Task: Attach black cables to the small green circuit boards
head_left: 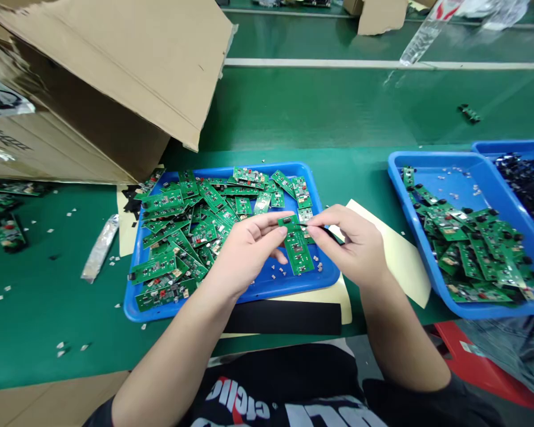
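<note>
— What's my left hand [244,249] doing?
— Its fingers are clamped on the top end of a green circuit board [298,254], just over the near right corner of the blue tray [231,299] on the table [293,112].
— And my right hand [356,246]?
— Fingers pinched together at the board's upper edge. Something small and dark shows there, mostly hidden, so I can't make it out. The second tray [431,172] is cut off at the right.
</note>
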Available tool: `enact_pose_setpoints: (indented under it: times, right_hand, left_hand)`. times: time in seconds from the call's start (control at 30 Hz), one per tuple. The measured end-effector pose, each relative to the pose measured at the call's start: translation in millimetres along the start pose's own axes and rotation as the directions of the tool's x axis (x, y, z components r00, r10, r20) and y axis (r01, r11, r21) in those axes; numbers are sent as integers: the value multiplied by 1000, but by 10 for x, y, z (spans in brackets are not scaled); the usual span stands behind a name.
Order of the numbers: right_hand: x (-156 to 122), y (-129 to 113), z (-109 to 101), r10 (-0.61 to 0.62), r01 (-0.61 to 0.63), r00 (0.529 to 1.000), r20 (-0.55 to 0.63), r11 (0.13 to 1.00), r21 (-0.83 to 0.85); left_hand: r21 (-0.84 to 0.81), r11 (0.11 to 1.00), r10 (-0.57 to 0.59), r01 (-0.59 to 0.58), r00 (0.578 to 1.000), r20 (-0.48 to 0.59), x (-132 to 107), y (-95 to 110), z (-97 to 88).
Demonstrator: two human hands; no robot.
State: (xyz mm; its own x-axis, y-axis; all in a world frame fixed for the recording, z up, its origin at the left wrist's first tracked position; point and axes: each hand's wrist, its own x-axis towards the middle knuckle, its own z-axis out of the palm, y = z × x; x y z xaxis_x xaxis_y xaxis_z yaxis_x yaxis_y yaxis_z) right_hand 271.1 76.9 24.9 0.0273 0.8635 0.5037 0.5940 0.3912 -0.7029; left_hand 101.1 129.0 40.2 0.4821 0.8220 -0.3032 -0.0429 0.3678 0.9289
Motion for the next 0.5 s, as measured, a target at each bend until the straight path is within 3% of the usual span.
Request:
enact_pose_setpoints:
  times: [0.13,0.5]
  right_hand:
    - [7,-2,22,-86,89,995,46,994,-63]
    - [-12,-6,40,-146,148,989,23,965,-215]
  left_hand:
    - [-2,999,-38,38,999,33,-9,-1,27]
    - [78,997,-10,7,999,36,-12,4,41]
